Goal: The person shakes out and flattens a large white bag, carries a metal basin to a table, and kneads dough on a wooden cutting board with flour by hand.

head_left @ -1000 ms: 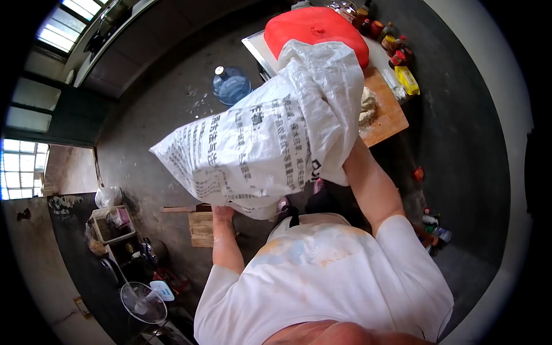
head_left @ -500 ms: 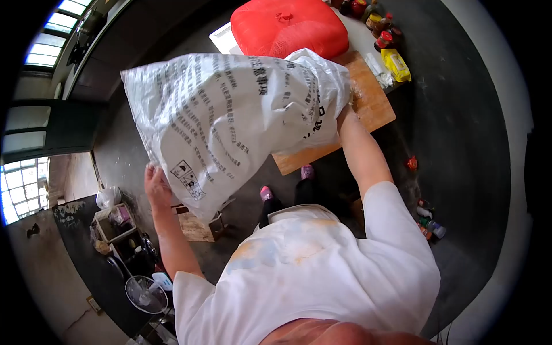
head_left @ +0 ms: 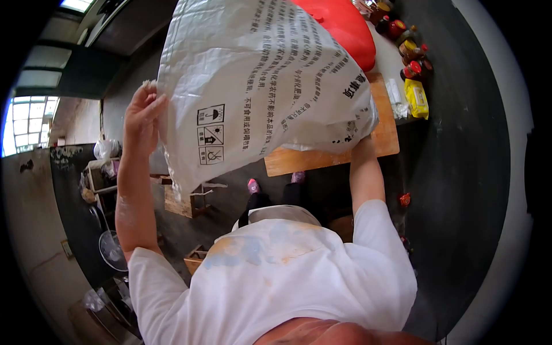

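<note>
A large white woven sack [head_left: 230,86] with black printing is stretched out in front of me, raised over the floor and part of a wooden board [head_left: 384,123]. My left hand [head_left: 145,115] is closed at the sack's left edge, fingers pinched, with whitish residue on the fingertips. The sack's right end covers my right hand; only the wrist and forearm show below it, so its fingers are hidden. Behind the sack, a red bulging object [head_left: 345,29] is partly visible.
Jars and bottles [head_left: 411,52] line the table's right side, near a yellow packet [head_left: 416,98]. A small wooden stool [head_left: 179,201] stands on the floor at lower left. Shelving [head_left: 103,175] and a fan [head_left: 113,250] are farther left.
My left hand has risen from below the sack to its upper left, spreading the sack out wider and higher. The board shows more below the sack than a second ago.
</note>
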The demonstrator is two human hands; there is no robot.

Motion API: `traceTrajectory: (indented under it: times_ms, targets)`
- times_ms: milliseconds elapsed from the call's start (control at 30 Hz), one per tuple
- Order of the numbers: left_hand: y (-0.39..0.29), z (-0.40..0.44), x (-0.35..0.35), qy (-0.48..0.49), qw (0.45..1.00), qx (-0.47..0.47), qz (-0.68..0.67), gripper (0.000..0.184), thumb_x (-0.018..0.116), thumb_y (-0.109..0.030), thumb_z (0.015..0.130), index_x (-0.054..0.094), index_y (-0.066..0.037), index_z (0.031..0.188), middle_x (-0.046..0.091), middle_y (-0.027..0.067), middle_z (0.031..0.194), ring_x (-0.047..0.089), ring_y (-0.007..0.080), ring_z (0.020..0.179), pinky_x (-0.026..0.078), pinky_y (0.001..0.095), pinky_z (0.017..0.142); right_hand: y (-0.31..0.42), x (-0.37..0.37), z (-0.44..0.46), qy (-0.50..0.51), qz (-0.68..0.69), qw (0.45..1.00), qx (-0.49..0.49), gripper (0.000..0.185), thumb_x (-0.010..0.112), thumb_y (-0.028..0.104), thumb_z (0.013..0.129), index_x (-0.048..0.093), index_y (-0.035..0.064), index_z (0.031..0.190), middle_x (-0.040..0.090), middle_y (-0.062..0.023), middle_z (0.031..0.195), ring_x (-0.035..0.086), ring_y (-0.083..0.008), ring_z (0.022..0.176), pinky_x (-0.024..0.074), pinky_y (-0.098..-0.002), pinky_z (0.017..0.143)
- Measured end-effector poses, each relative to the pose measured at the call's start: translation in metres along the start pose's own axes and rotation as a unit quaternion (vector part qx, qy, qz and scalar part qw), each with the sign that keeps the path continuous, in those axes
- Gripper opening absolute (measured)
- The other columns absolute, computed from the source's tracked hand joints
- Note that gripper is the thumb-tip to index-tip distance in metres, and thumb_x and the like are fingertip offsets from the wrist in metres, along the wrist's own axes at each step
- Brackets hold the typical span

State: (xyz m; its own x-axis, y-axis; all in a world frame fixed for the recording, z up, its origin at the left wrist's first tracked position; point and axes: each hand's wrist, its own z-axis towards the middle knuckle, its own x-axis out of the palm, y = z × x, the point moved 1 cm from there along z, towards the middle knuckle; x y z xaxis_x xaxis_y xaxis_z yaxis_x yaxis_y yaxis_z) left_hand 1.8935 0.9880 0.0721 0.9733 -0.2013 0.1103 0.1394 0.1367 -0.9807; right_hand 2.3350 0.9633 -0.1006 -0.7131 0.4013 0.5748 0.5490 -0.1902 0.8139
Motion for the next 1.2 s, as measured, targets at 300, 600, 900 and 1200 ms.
traceTrajectory:
  times_ms: [300, 600, 900, 1200]
  targets:
    - [-0.01, 0.012, 0.052, 0.019, 0.999, 0.017, 0.044, 0.017, 0.06, -0.01, 0.081, 0.056, -0.004, 0.096, 0.058, 0.0022, 0.083, 0.053, 0.0076, 0.075, 0.043, 0.0206, 0.068, -0.003, -0.023, -0.004, 0.022, 0.001, 1.0, 0.021, 0.025, 0.049, 0.016, 0.084, 0.052, 0.0068, 0.107, 0.058, -0.0089, 0.098, 0.056, -0.0213, 0.087, 0.0462, -0.0304, 0.076]
    - [0.013, 0.018, 0.087, 0.033, 0.999, -0.026, 0.007, 0.014, 0.058, -0.008, 0.082, 0.057, -0.006, 0.096, 0.058, 0.0012, 0.081, 0.055, 0.0085, 0.071, 0.045, 0.0212, 0.065, 0.007, -0.036, -0.003, 0.018, -0.007, 1.0, 0.016, 0.025, 0.05, 0.015, 0.083, 0.053, 0.0068, 0.106, 0.058, -0.0097, 0.097, 0.057, -0.0227, 0.087, 0.0464, -0.0312, 0.075]
    - [-0.004, 0.027, 0.076, 0.056, 0.998, -0.021, 0.006, 0.018, 0.058, -0.005, 0.081, 0.056, -0.004, 0.099, 0.06, 0.0048, 0.088, 0.057, 0.0106, 0.078, 0.046, 0.0236, 0.071, 0.017, -0.042, -0.003, 0.011, -0.019, 1.0, 0.001, 0.024, 0.05, 0.015, 0.082, 0.053, 0.0068, 0.105, 0.058, -0.0105, 0.096, 0.057, -0.0241, 0.086, 0.0466, -0.0319, 0.074]
    - [-0.022, 0.019, 0.063, 0.015, 0.999, -0.014, 0.05, 0.019, 0.059, -0.009, 0.081, 0.057, -0.004, 0.099, 0.059, 0.0037, 0.086, 0.055, 0.0089, 0.074, 0.044, 0.0215, 0.066, 0.024, -0.049, -0.018, -0.001, -0.027, 1.0, -0.001, 0.024, 0.051, 0.014, 0.081, 0.054, 0.0067, 0.103, 0.059, -0.0113, 0.095, 0.058, -0.0254, 0.085, 0.0468, -0.0327, 0.074]
